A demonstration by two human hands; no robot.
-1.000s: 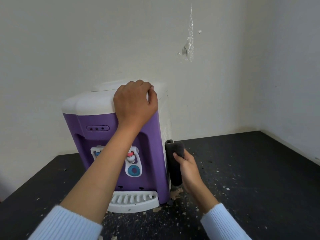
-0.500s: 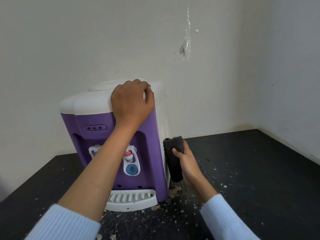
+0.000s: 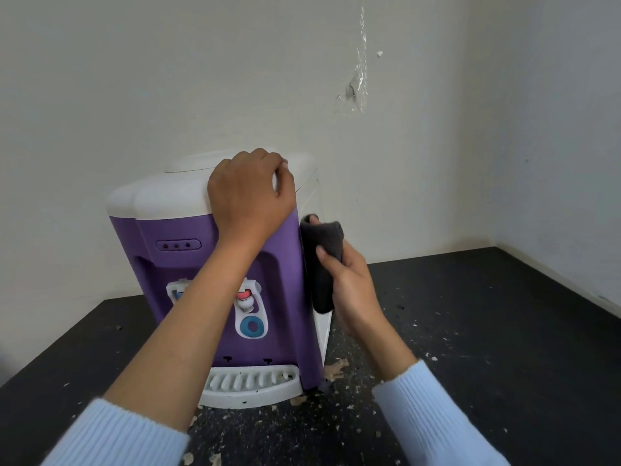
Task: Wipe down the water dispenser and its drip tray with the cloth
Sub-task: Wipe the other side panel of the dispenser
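Observation:
A purple water dispenser (image 3: 174, 267) with a white top stands on a black counter against the wall. Its white slotted drip tray (image 3: 250, 386) sticks out at the bottom front. My left hand (image 3: 250, 191) grips the front right corner of the white top. My right hand (image 3: 353, 284) holds a dark grey cloth (image 3: 322, 260) pressed flat against the dispenser's white right side, about halfway up. My left forearm hides part of the taps.
The black counter (image 3: 487, 331) is strewn with pale flakes and crumbs, thickest around the dispenser's right foot. Walls close in behind and at the right corner. A strip of clear tape (image 3: 358, 79) hangs on the back wall.
My right hand has slid the cloth upward along the dispenser's right side. My left hand has stayed on the top corner.

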